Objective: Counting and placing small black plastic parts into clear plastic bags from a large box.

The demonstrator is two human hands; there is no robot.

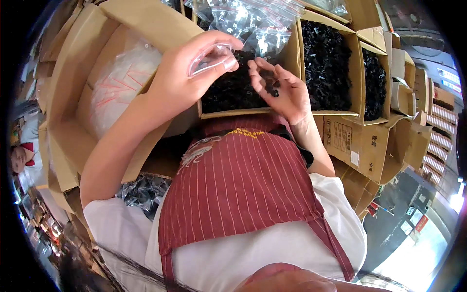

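My left hand (187, 73) grips a small clear plastic bag (208, 57), its film showing between the thumb and curled fingers. Just right of it, my right hand (287, 92) is cupped, palm up, around a few small black plastic pieces (272, 87). Both hands hang over a cardboard box of small black pieces (231, 95) in front of my apron. Beyond them lie several zip bags (253, 24) with small pale parts inside.
At the left stands a large open carton (78, 97) with clear red-edged bags (119, 92). To the right are boxes of black pieces (327, 63) (373, 82). Dark parts in clear wrap (143, 192) lie below the left carton. Another person (29, 160) is at the far left.
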